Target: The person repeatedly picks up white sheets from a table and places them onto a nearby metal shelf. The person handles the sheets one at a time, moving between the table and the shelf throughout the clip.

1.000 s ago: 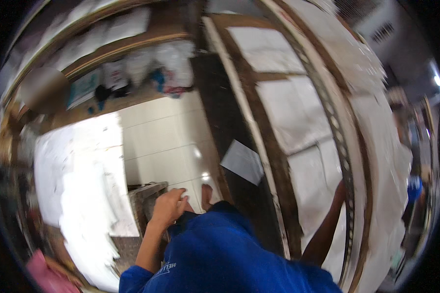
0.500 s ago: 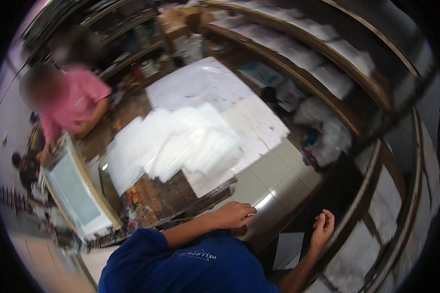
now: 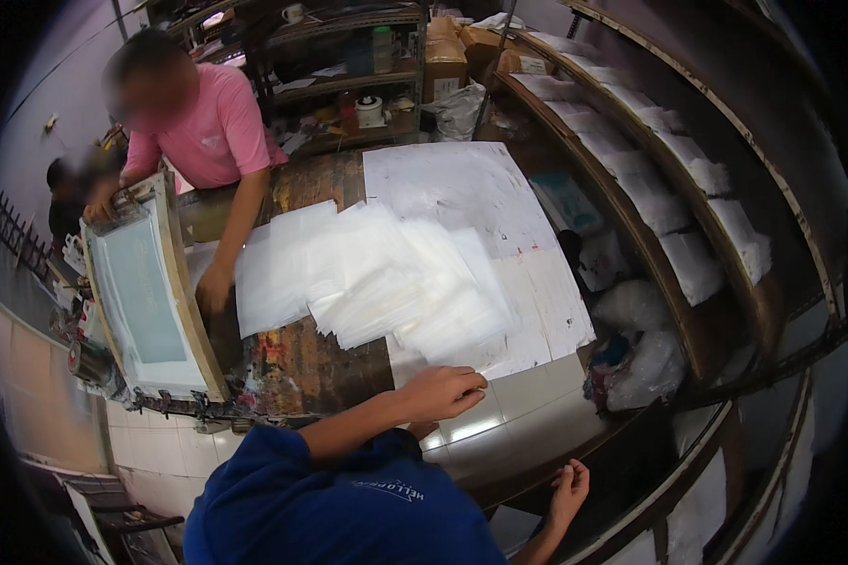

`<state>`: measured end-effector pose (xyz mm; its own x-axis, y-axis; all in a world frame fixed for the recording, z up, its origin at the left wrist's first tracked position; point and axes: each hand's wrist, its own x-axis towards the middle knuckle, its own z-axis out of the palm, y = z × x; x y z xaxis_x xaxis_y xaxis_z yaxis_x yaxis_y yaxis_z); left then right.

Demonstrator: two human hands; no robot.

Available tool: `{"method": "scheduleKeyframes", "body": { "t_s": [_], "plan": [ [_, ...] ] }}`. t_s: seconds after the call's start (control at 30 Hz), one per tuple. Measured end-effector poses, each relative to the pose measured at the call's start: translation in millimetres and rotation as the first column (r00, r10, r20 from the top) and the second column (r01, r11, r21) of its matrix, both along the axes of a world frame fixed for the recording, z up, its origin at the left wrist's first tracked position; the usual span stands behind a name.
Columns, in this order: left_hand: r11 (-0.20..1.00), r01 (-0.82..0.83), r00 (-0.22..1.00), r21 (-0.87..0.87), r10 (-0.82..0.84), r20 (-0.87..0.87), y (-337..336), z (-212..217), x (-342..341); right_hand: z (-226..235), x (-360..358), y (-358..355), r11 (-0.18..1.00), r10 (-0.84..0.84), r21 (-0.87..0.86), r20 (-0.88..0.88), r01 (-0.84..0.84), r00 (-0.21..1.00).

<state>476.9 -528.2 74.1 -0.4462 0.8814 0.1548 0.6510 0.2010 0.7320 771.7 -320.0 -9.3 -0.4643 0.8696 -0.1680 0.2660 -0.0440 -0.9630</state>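
My left hand [image 3: 441,394] is held in front of my body, near the close edge of the table, with its fingers loosely curled together and nothing visible in them. Lower to the right, my right hand [image 3: 569,492] is raised beside a dark shelf, thumb apart from half-bent fingers, holding nothing. Neither hand touches the thin white translucent sheets [image 3: 367,273], which lie fanned in overlapping stacks. These rest partly on a stained white board [image 3: 537,282] and partly on the worn wooden tabletop [image 3: 334,381].
At left, a person in a pink shirt [image 3: 231,122] has one hand on a framed printing screen [image 3: 141,282] and the other beside the sheets. Racks with stacked white sheets [image 3: 631,169] curve along the right. Clear plastic bags [image 3: 645,367] sit below them. Cartons [image 3: 445,61] stand behind.
My view has swung, shifting the table and racks within the picture. The person in pink now stretches one arm down beside the sheets. My hands keep much the same pose, both empty.
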Motion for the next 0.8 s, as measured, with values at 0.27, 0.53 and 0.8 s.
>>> {"method": "scheduleKeyframes", "body": {
  "t_s": [0.27, 0.53, 0.8],
  "plan": [
    [0.986, -0.078, 0.996, 0.151, 0.084, -0.034, 19, 20, -47, 11, -16, 19, 0.998, -0.057, 0.012, 0.020, 0.057, 0.998],
    [0.871, -0.395, 0.880, 0.293, 0.450, -0.153, -1, 40, -126, 12, -56, 26, 0.999, -0.012, -0.049, 0.018, 0.012, 1.000],
    [0.684, -0.707, 0.700, -0.182, 0.637, -0.324, -5, -30, -277, -3, -63, 26, 1.000, -0.011, -0.024, 0.047, 0.012, 0.999]
  ]
}}
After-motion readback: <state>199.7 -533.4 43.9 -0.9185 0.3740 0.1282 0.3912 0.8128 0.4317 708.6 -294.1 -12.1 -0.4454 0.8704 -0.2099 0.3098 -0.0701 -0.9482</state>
